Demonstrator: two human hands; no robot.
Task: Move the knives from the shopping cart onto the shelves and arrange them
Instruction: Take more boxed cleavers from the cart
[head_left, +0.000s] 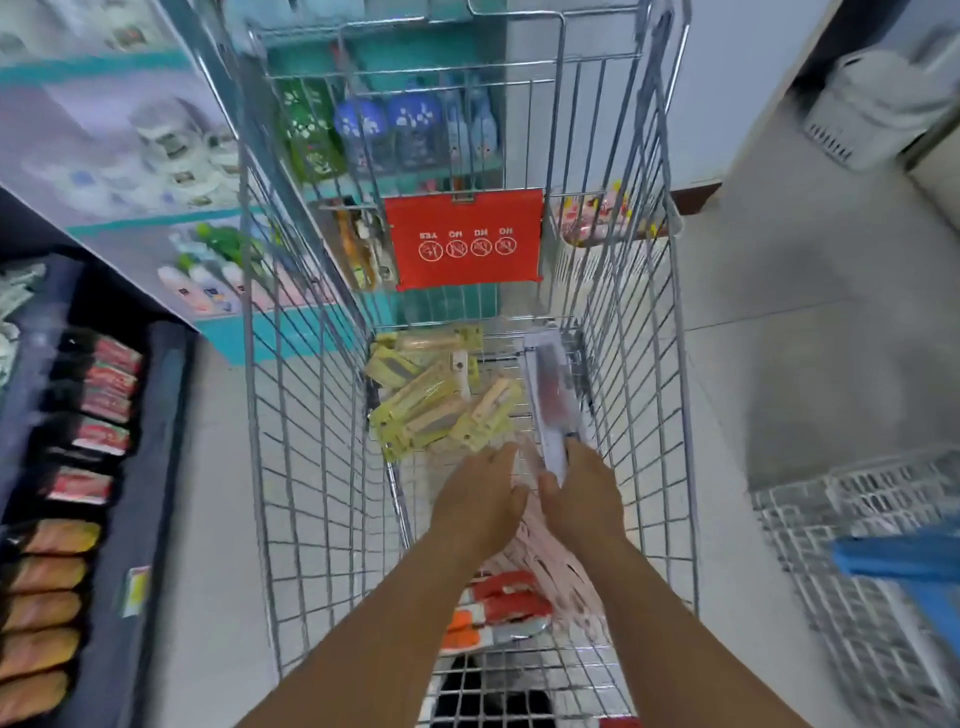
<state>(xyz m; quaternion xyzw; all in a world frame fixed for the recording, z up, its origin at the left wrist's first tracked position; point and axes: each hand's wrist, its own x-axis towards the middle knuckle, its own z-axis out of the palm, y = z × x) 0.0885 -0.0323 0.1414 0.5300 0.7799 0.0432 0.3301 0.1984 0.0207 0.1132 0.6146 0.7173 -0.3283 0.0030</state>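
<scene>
Right hand (584, 491) clamped on one packaged knife (551, 402), left hand (480, 501) open, both inside cart (311, 467).

Both arms reached down into shopping cart (311, 467). Right hand (584, 493) gripped a long packaged knife (553, 400) by its near end, blade end pointing away along the cart's right side. Left hand (480, 499) hovered beside it, fingers relaxed, over clear packets. Yellow-carded knives (431, 400) were piled at the far end, red-handled knives (506, 603) nearer. Frame motion-blurred
</scene>
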